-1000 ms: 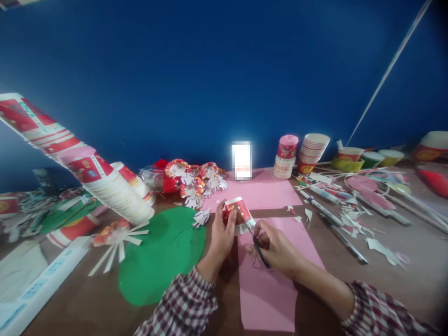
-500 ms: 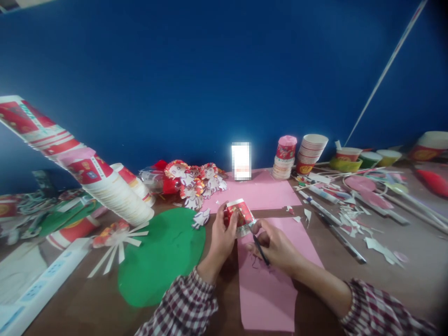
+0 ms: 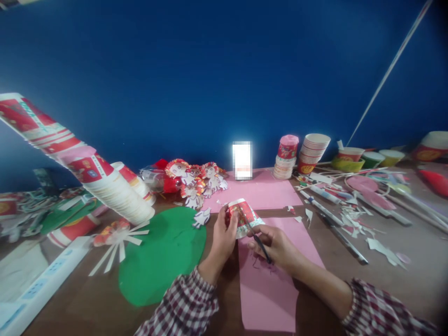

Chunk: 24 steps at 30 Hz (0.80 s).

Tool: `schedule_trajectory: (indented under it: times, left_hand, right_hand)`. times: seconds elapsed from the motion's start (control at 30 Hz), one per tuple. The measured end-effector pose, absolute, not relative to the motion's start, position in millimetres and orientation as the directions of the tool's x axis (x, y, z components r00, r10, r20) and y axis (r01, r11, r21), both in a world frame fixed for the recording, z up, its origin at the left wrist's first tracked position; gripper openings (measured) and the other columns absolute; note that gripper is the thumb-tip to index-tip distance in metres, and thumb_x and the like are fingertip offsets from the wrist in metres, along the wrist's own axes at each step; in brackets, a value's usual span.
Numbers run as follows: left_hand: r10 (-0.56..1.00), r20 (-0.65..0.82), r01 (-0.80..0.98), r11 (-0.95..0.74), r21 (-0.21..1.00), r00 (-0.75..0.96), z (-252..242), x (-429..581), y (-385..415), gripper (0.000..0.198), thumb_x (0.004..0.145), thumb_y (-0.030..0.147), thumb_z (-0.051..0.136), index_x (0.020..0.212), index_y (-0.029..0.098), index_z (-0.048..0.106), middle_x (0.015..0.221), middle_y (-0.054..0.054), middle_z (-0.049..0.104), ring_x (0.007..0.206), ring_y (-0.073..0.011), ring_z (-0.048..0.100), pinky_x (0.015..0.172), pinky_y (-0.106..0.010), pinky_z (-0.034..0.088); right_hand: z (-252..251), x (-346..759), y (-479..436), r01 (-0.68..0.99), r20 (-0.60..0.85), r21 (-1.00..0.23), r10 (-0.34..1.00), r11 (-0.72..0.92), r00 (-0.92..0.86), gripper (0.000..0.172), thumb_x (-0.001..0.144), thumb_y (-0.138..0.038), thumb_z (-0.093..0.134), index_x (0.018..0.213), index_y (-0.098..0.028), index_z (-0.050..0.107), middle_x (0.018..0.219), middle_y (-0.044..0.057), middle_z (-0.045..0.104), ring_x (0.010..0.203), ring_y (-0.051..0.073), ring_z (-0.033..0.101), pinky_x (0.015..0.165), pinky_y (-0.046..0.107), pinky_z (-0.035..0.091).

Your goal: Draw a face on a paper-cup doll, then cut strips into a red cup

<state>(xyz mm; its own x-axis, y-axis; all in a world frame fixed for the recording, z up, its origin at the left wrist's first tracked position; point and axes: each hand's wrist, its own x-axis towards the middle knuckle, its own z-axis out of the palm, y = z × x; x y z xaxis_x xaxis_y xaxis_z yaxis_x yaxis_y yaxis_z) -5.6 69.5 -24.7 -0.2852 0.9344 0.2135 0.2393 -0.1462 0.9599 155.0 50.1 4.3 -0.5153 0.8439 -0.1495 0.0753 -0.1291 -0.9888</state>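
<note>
My left hand point(image 3: 224, 233) is closed on a red and white paper cup point(image 3: 249, 215), thumb on its printed side. In my right hand point(image 3: 276, 245) is a pair of scissors with dark handles point(image 3: 262, 248), fingers wrapped round them. The blades reach up over the cup's printed wall; whether they are cutting through it I cannot tell. Both hands are above a pink paper sheet point(image 3: 269, 298) with dark drawn lines. A round green sheet point(image 3: 161, 261) lies to the left of my left hand.
Long stacked paper cups point(image 3: 115, 196) lean at the left, near a white power strip point(image 3: 52, 275). Paper figures point(image 3: 192, 186) lie behind the green sheet. Cup stacks point(image 3: 313, 154) stand at the back right. Paper scraps point(image 3: 353, 219) and a long dark rod point(image 3: 343, 235) lie on the right.
The scissor blades now lie farther up across the cup's printed wall, and the cup's lower right side shows more widely. Both hands stay in nearly the same place.
</note>
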Motion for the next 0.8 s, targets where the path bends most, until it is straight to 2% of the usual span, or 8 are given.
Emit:
schedule_trajectory:
  times: [0.43,0.8]
  left_hand:
    - [0.94,0.201,0.266,-0.126,0.956,-0.277,-19.2,-4.8,66.3,0.037,0.085,0.047,0.05,0.106,0.018,0.057,0.096,-0.008,0.066,0.086,-0.019,0.062,0.075,-0.03,0.048]
    - [0.941,0.214,0.282,-0.138,0.949,-0.261,-15.1,-5.0,64.4,0.034,0.086,0.046,0.049,0.103,0.017,0.058,0.094,-0.008,0.067,0.084,-0.0189,0.062,0.075,-0.03,0.048]
  right_hand:
    - [-1.8,156.7,50.0,0.125,-0.133,-0.989,0.861,-0.081,-0.491,0.032,0.075,-0.044,0.067,0.091,-0.018,0.057,0.053,-0.005,0.046,0.043,0.009,0.043,0.04,0.019,0.032]
    - [3.8,154.4,47.8,0.046,-0.169,-0.984,0.845,-0.169,-0.507,0.033,0.074,-0.044,0.067,0.091,-0.018,0.057,0.052,-0.006,0.044,0.041,0.007,0.039,0.039,0.019,0.03]
